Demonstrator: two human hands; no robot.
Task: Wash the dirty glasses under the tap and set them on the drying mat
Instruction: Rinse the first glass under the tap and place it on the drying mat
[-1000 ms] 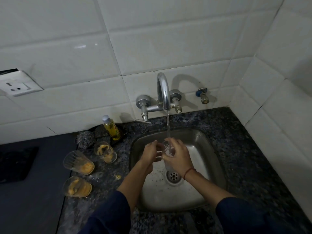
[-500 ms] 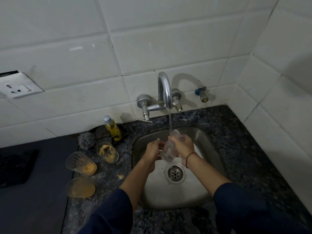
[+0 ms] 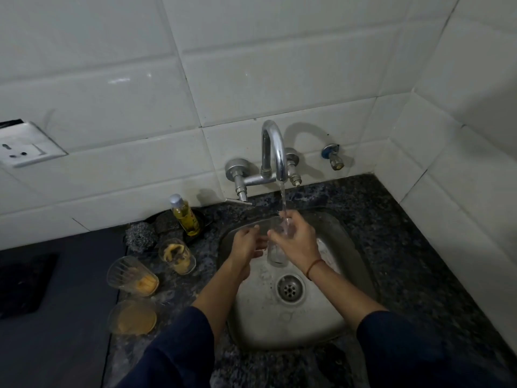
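A clear glass [image 3: 275, 254] is held upright over the steel sink [image 3: 349, 242], under water running from the chrome tap [image 3: 275, 152]. My right hand [image 3: 298, 242] wraps around it from the right. My left hand [image 3: 246, 245] touches its left side with fingers spread. Three dirty glasses with yellow residue stand on the granite counter left of the sink: one near the sink [image 3: 177, 256], one further left [image 3: 131, 277], one nearest me [image 3: 133, 317]. A dark grey mat [image 3: 56, 317] covers the counter at the left.
A yellow soap bottle [image 3: 184, 215] and a steel scrubber [image 3: 140, 236] sit behind the dirty glasses. A black pad [image 3: 23, 284] lies at far left. A wall socket [image 3: 25, 148] and a small second tap [image 3: 333, 158] are on the tiles. The tiled wall closes the right side.
The glass has gone from tilted to upright under the stream. My right hand shifted its hold higher on the glass; my left hand stays at its left side.
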